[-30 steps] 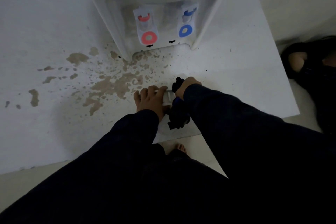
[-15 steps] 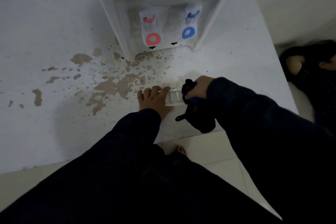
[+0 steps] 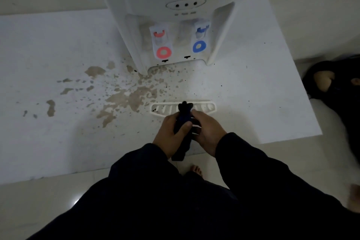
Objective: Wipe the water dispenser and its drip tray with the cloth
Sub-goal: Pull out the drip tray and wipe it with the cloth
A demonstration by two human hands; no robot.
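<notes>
A white water dispenser (image 3: pixel 167 6) stands at the back of a white table (image 3: pixel 48 45), with a red tap (image 3: pixel 160 34) and a blue tap (image 3: pixel 202 30). Its white slotted drip tray (image 3: pixel 208 106) lies on the table, pulled out in front of it. A dark blue cloth (image 3: pixel 184 122) hangs bunched between both hands just in front of the tray. My left hand (image 3: pixel 171 136) grips the cloth with its thumb across it. My right hand (image 3: pixel 208 130) holds the cloth from the other side. The near part of the tray is hidden by my hands.
Brown dried stains (image 3: pixel 124 95) spread over the table left of the tray and up to the dispenser's base. The table's front edge (image 3: pixel 136 167) runs just below my hands. A dark heap (image 3: pixel 335 84) lies on the floor to the right. A bare foot (image 3: pixel 196 169) shows below.
My left hand has left the drip tray and now grips the cloth together with my right hand. The tray lies uncovered on the table. The camera has tilted up, showing more of the dispenser.
</notes>
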